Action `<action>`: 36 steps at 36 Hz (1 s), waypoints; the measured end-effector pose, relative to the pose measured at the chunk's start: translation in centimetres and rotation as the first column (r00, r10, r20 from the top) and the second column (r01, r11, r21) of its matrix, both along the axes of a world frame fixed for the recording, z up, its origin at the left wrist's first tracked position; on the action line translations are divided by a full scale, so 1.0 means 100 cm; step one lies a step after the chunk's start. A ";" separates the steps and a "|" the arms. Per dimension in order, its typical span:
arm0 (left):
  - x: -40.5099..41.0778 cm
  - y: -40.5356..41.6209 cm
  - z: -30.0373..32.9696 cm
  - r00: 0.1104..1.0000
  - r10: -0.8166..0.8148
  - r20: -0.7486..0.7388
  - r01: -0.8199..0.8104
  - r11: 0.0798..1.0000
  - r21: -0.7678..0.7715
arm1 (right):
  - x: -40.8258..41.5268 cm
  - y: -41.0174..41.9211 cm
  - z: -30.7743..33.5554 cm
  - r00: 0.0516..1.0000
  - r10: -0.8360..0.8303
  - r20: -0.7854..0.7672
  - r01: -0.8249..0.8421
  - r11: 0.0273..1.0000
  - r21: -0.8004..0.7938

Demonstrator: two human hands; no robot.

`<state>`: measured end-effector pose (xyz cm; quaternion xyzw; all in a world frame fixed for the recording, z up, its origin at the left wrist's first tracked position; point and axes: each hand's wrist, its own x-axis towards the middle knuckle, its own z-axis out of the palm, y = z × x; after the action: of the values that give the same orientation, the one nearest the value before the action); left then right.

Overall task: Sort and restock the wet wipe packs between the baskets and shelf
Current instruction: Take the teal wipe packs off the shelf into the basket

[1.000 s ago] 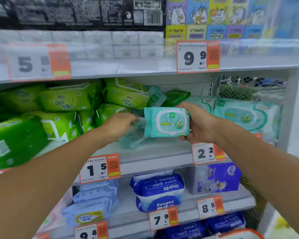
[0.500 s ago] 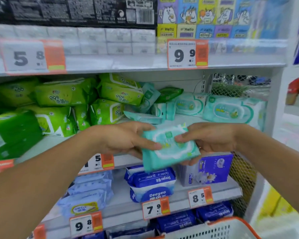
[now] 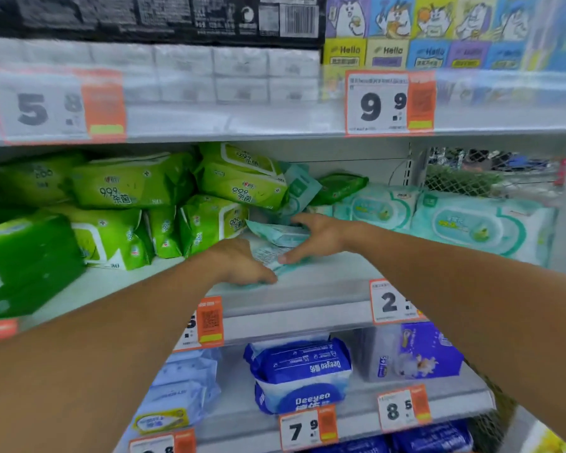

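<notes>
The head view shows a teal wet wipe pack (image 3: 272, 261) lying flat on the middle shelf (image 3: 324, 289), a little left of the frame's centre, its printed back side facing up. The left hand (image 3: 242, 264) covers its near left corner, the thumb along the front edge; the fingers curl over the pack, but I cannot tell whether they really grip it or only press on it. The right hand (image 3: 314, 238) rests on the far right part of the pack, fingers spread and nearly straight, so it pushes more than it holds.

Just behind the hands, a second teal pack (image 3: 276, 232) lies tilted, and another thin teal pack (image 3: 299, 188) leans on the lime green packs (image 3: 239, 181) in the upper middle. To the right stand two larger pale teal packs (image 3: 471, 223), in a neat row.

The step seems to be setting this pack in its place. To do it well, I would slide it back with both palms flat, keeping it square to the shelf edge, and turn the label to the front so it matches its neighbours. The loose packs behind may slip or jam, so they should be straightened first.
</notes>
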<state>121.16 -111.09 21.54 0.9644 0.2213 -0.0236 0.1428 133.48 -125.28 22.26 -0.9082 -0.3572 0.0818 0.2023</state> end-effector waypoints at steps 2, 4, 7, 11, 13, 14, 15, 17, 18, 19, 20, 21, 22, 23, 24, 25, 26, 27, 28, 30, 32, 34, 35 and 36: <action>0.005 0.006 -0.003 0.998 0.000 0.070 -0.003 0.999 0.049 | 0.009 0.021 -0.008 1.000 -0.018 -0.013 0.018 1.000 -0.001; 0.005 0.011 0.000 0.994 -0.002 0.107 0.002 1.000 0.001 | 0.017 0.039 -0.015 0.997 -0.056 0.061 0.057 0.998 -0.006; -0.005 0.021 0.008 0.984 0.087 0.153 -0.038 0.954 -0.297 | 0.022 0.045 -0.014 0.937 -0.108 0.332 0.112 0.994 0.006; -0.028 0.041 0.028 0.959 0.273 0.081 -0.108 0.610 -0.785 | 0.010 0.017 0.009 0.963 -0.110 0.247 0.026 0.947 0.320; -0.041 0.050 0.037 0.963 0.270 0.022 -0.103 0.440 -0.892 | -0.001 -0.003 0.017 0.998 -0.044 -0.038 0.057 0.831 0.553; -0.047 0.053 0.040 0.967 0.253 -0.005 -0.103 0.375 -0.921 | -0.009 -0.013 0.019 0.986 -0.007 -0.164 0.109 0.776 0.621; -0.053 0.056 0.042 0.973 0.231 -0.025 -0.101 0.322 -0.941 | -0.015 -0.024 0.018 0.966 0.033 -0.258 0.149 0.744 0.651; -0.062 0.058 0.045 0.982 0.187 -0.042 -0.088 0.243 -0.966 | -0.026 -0.042 0.015 0.921 0.100 -0.375 0.206 0.694 0.690; -0.067 0.057 0.045 0.985 0.167 -0.045 -0.082 0.217 -0.973 | -0.032 -0.051 0.015 0.895 0.140 -0.424 0.234 0.662 0.712; -0.071 0.056 0.045 0.988 0.149 -0.046 -0.075 0.199 -0.977 | -0.037 -0.059 0.014 0.864 0.185 -0.468 0.265 0.623 0.736; -0.075 0.055 0.045 0.991 0.126 -0.039 -0.063 0.189 -0.980 | -0.043 -0.066 0.015 0.838 0.228 -0.495 0.285 0.591 0.755; -0.079 0.052 0.045 0.995 0.099 -0.031 -0.048 0.177 -0.983 | -0.047 -0.072 0.015 0.820 0.260 -0.509 0.297 0.567 0.768; -0.084 0.049 0.045 0.997 0.070 -0.022 -0.033 0.164 -0.986 | -0.052 -0.076 0.015 0.813 0.276 -0.512 0.303 0.550 0.778; -0.088 0.046 0.045 0.999 0.043 -0.014 -0.020 0.152 -0.988 | -0.057 -0.080 0.015 0.813 0.290 -0.505 0.300 0.535 0.790; -0.091 0.042 0.044 1.000 0.023 -0.006 -0.009 0.146 -0.989 | -0.062 -0.082 0.016 0.813 0.307 -0.495 0.290 0.523 0.801; -0.095 0.039 0.044 1.000 0.017 0.000 -0.002 0.141 -0.990 | -0.067 -0.084 0.017 0.814 0.322 -0.484 0.278 0.516 0.810; -0.098 0.037 0.043 1.000 0.023 0.008 0.005 0.136 -0.991 | -0.072 -0.085 0.018 0.818 0.329 -0.472 0.265 0.512 0.817; -0.100 0.036 0.043 0.999 0.034 0.016 0.011 0.126 -0.992 | -0.076 -0.087 0.020 0.825 0.332 -0.458 0.252 0.509 0.823; -0.102 0.036 0.043 0.999 0.048 0.020 0.014 0.117 -0.993 | -0.080 -0.088 0.023 0.837 0.327 -0.439 0.235 0.510 0.827; -0.107 0.038 0.043 0.997 0.067 0.031 0.023 0.116 -0.993 | -0.088 -0.089 0.029 0.874 0.299 -0.384 0.190 0.517 0.835; -0.115 0.041 0.046 0.998 0.059 0.029 0.019 0.169 -0.985 | -0.096 -0.089 0.036 0.891 0.289 -0.349 0.162 0.517 0.841; -0.126 0.036 0.052 1.000 0.007 0.001 0.000 0.253 -0.967 | -0.108 -0.086 0.038 0.877 0.326 -0.352 0.152 0.507 0.848; -0.130 0.032 0.054 1.000 -0.022 -0.020 -0.013 0.304 -0.952 | -0.114 -0.085 0.037 0.871 0.338 -0.357 0.144 0.519 0.842; -0.133 0.025 0.057 0.998 -0.043 -0.044 -0.026 0.357 -0.934 | -0.118 -0.084 0.034 0.867 0.342 -0.361 0.130 0.546 0.828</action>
<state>107.85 -108.55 27.24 0.7134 0.1684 -0.1748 0.6573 121.64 -133.72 25.67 -0.6269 -0.3465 0.1399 0.6836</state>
